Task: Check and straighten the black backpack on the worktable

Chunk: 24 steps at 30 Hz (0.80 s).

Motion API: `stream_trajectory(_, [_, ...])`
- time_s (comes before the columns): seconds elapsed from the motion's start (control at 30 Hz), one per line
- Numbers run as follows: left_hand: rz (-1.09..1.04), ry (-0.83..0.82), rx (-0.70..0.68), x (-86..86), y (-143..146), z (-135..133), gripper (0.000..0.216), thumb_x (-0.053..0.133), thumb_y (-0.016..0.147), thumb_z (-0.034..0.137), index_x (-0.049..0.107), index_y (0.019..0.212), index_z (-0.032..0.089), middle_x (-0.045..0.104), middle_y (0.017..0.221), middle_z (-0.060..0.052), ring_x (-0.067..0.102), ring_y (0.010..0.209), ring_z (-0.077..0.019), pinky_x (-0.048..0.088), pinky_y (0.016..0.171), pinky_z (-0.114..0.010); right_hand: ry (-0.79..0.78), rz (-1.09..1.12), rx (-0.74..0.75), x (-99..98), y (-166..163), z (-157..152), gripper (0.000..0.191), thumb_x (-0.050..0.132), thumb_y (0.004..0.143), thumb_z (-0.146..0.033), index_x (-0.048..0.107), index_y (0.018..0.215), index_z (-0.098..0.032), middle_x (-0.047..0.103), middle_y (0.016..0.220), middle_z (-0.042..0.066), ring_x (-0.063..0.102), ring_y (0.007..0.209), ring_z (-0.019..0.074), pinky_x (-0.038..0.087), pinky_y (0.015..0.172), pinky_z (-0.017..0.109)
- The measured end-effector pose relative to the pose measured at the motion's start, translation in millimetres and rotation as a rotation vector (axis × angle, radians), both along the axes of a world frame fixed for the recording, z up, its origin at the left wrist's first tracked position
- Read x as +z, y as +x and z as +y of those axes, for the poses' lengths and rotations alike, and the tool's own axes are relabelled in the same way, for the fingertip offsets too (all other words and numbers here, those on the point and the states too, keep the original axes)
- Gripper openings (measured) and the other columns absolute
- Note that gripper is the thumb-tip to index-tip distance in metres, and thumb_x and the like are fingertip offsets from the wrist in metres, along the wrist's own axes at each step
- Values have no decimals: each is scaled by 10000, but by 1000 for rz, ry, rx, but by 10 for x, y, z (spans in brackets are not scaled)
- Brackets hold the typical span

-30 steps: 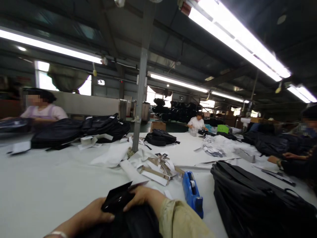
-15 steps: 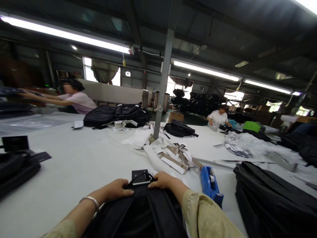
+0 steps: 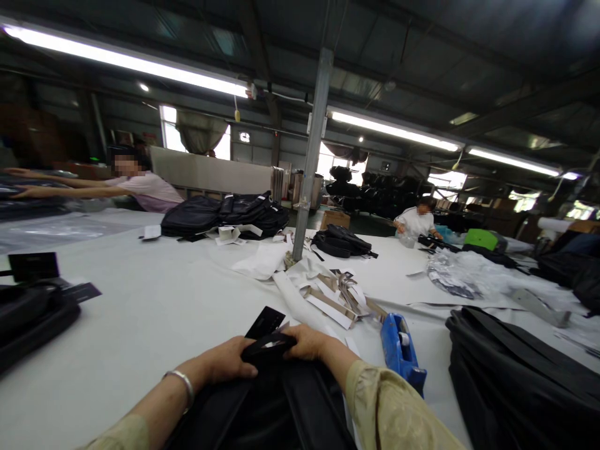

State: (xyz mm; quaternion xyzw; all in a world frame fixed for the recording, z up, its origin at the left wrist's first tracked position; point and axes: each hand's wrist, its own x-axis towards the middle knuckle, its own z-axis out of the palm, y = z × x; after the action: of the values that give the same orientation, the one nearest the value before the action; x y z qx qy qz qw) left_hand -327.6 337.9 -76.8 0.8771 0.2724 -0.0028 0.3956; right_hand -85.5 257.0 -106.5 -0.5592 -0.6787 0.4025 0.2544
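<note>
Black and soft, a big cloth bag [image 3: 267,406] lies at the bottom middle of the frame, on the wide white table [image 3: 154,312]. Both hands sit on its top edge. The left hand [image 3: 225,361] is curled, its thumb pressing on the bag's black loop handle [image 3: 268,345]. The right hand [image 3: 307,342] is curled too, fingers closed over the other end of that handle.

Half a second ago a small flat black card [image 3: 265,322] lay face up between the hands. Now it stands tipped up on its edge, just above the handle, and the handle is bunched up higher. So it looks like the hands are working the card and the handle together at the top of the bag.

A blue tape holder [image 3: 400,350] lies just right of the right arm. Brown and white paper strips [image 3: 337,297] lie behind it, by a grey metal pole [image 3: 312,156]. At the upper left, another person [image 3: 140,187] reaches far across.
</note>
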Motion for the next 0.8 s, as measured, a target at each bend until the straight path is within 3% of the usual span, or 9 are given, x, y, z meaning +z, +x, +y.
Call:
stream_trajectory(0.27, [74,109,57,32,149,-59,354,723,631,370,728,936,189,774,936,-57,699,905,-317,509,825,-374,-99,-133,-62,84,-92,33,298,849,576,-271,755,856,-227,686,736,-55,622,722,147,488,719,250])
stream_trajectory(0.5, [10,169,67,-7,167,-95,191,642,626,268,718,794,219,754,796,2,688,803,-268,480,701,-303,50,-193,-24,157,-145,-55,316,788,630,-278,731,938,-238,715,840,-36,638,792,164,489,726,248])
stream_trajectory(0.6, [-2,211,93,-37,164,-129,99,596,646,264,669,684,209,709,691,-4,659,715,-255,435,618,-295,2,-348,35,252,-225,-60,210,736,672,-299,735,872,-235,703,781,-29,627,729,166,477,671,251])
stream_trajectory(0.7, [-26,232,83,-54,158,-140,121,565,660,244,670,713,216,706,701,7,650,712,-238,426,621,-284,-46,-508,63,292,-254,-34,177,741,688,-354,745,813,-230,703,749,-13,619,683,173,470,638,264])
stream_trajectory(0.8, [-37,220,37,-44,149,-124,176,547,663,217,691,764,227,729,747,17,665,744,-234,444,647,-277,-21,-550,67,227,-231,-9,270,772,667,-418,761,877,-249,735,820,3,649,731,197,486,664,279])
